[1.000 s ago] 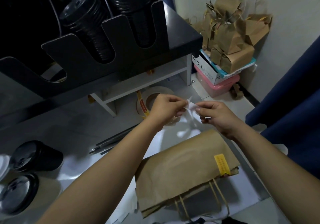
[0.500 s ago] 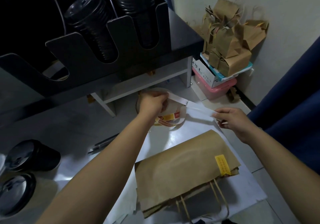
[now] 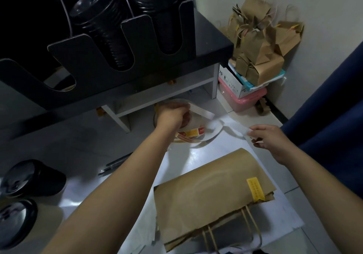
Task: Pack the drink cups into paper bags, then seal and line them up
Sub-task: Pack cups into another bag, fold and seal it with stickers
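Note:
A brown paper bag [image 3: 212, 190] lies flat on the white counter in front of me, folded over and closed with a yellow sticker [image 3: 255, 191], its twine handles toward me. Behind it my left hand [image 3: 172, 115] grips a roll of stickers [image 3: 193, 131] under the shelf. A white backing strip [image 3: 225, 125] runs from the roll to my right hand [image 3: 269, 139], which pinches its end. Two black-lidded drink cups [image 3: 33, 177] [image 3: 15, 216] stand at the left edge.
A black cup dispenser [image 3: 125, 43] with stacked lids overhangs the counter at the back. Several sealed paper bags [image 3: 259, 53] are piled on boxes and a pink tub [image 3: 245, 100] in the right corner. Pens [image 3: 115, 163] lie left of my arm. A blue curtain [image 3: 330, 100] hangs at right.
My hands have drawn apart. The left went back to the sticker roll and took hold of it. The right pulled the white strip out to the right.

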